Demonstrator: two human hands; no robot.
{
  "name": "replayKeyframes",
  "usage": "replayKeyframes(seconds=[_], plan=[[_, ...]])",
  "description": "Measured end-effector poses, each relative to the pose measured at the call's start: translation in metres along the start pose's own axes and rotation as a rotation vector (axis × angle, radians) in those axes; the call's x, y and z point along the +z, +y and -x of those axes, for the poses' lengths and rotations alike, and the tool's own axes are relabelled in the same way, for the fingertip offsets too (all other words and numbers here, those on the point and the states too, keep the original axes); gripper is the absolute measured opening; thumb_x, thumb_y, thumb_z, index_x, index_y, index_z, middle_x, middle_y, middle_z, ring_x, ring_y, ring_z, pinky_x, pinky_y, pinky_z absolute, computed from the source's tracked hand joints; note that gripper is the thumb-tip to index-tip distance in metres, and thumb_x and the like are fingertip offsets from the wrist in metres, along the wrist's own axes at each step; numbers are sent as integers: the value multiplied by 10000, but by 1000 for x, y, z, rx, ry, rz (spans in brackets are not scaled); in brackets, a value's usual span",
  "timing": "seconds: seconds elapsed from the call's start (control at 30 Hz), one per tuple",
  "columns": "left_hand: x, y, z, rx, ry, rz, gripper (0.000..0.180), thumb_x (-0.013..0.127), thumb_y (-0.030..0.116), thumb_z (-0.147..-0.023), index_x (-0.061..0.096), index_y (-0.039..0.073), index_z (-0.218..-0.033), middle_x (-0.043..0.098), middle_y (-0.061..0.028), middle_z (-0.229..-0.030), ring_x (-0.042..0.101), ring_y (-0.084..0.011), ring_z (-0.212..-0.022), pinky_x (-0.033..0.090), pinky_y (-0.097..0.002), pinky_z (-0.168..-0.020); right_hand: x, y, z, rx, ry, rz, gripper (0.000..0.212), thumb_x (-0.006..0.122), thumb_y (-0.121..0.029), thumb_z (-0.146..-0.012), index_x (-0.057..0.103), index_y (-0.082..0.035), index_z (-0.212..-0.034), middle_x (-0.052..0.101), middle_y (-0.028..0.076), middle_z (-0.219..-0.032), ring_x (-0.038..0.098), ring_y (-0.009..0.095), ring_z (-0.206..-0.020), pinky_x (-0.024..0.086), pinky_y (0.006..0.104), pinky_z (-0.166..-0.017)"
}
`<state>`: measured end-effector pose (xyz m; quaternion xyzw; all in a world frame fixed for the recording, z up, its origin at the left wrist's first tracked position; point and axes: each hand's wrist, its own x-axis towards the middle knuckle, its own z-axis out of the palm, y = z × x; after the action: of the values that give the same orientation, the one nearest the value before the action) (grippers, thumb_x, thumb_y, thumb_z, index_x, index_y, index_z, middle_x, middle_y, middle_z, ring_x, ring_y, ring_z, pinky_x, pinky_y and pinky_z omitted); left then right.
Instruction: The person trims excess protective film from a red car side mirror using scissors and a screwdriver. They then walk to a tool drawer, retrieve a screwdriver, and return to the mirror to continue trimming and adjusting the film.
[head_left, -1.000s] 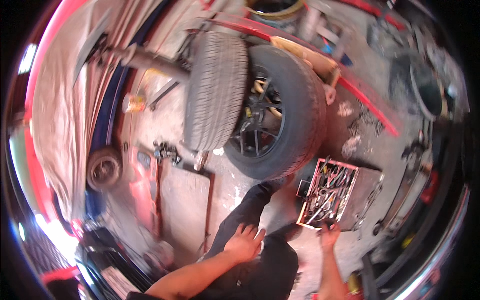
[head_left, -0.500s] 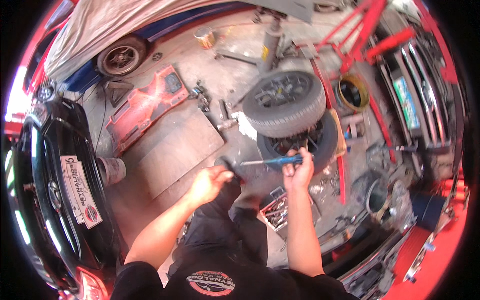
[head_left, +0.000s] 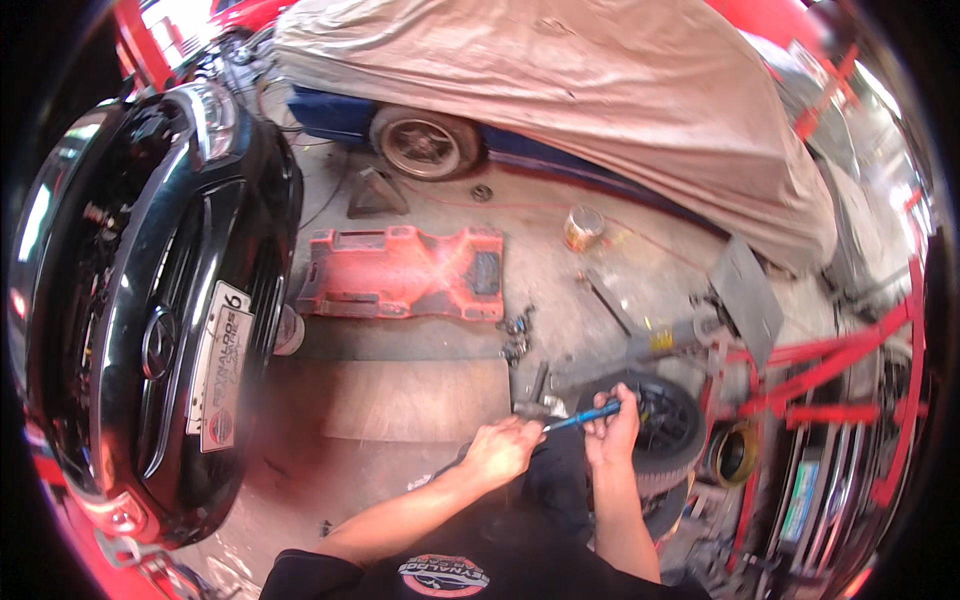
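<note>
My right hand [head_left: 613,436] is closed round the blue handle of a screwdriver [head_left: 582,416], whose metal shaft points left. My left hand [head_left: 498,455] has its fingers pinched together at the far end of the shaft. Whatever those fingers hold, if anything, is hidden by the hand. Both hands are held up in front of my body, above the floor. Just beyond the right hand lies a wheel [head_left: 672,425] with a dark rim, stacked on another tyre. A hammer-like tool [head_left: 538,385] rests on the floor beyond the left hand.
A black car [head_left: 170,330] with its bonnet raised stands at the left. A red creeper board [head_left: 405,275] and a flat board [head_left: 410,395] lie on the floor. Farther off is a car under a beige cover [head_left: 600,90]. Red metal stands [head_left: 830,410] and a front grille are at the right.
My view has swung left, so the black car and covered car show more fully. The screwdriver's tip, apart from my left hand before, now meets its fingers. My right hand keeps the handle.
</note>
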<state>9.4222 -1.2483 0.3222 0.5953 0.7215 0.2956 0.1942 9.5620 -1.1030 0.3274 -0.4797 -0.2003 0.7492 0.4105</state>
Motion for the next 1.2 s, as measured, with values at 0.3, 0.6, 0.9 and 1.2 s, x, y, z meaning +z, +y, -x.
replayKeyframes(seconds=[0.3, 0.6, 0.9, 1.2], plan=[[-35, -71, -145, -717, -194, 1475, 491, 498, 465, -1089, 558, 67, -808, 457, 18, -605, 472, -155, -541, 378, -322, -489, 206, -2, -182, 405, -620, -169, 249, 627, -351, -996, 656, -104, -980, 645, 83, -781, 624, 271, -762, 548, 453, -775], [-115, -206, -463, -256, 255, -161, 294, 695, 316, -933, 617, 47, -844, 654, -162, -741, 686, -357, -743, 554, -487, -670, 341, -109, -524, -949, -1063, 1643, 360, 687, -172, -901, 650, -104, -1253, 658, 129, -1212, 661, 357, -1007, 513, 556, -907], [-250, -268, -541, -687, 181, 271, 322, 648, 364, -997, 691, 48, -948, 694, -187, -784, 703, -377, -768, 541, -477, -692, 573, -66, -535, -402, -2122, 1500, 320, 628, -388, -993, 630, -81, -1085, 720, 176, -846, 696, 432, -789, 561, 533, -679], [-414, -460, -557, -1139, 1020, 300, 214, 702, 244, -967, 720, 31, -975, 701, -171, -933, 680, -304, -883, 539, -423, -779, 830, 42, -643, 152, -1576, 1485, 563, 538, -473, -1065, 684, -22, -761, 672, 89, -676, 634, 191, -615, 506, 362, -616]])
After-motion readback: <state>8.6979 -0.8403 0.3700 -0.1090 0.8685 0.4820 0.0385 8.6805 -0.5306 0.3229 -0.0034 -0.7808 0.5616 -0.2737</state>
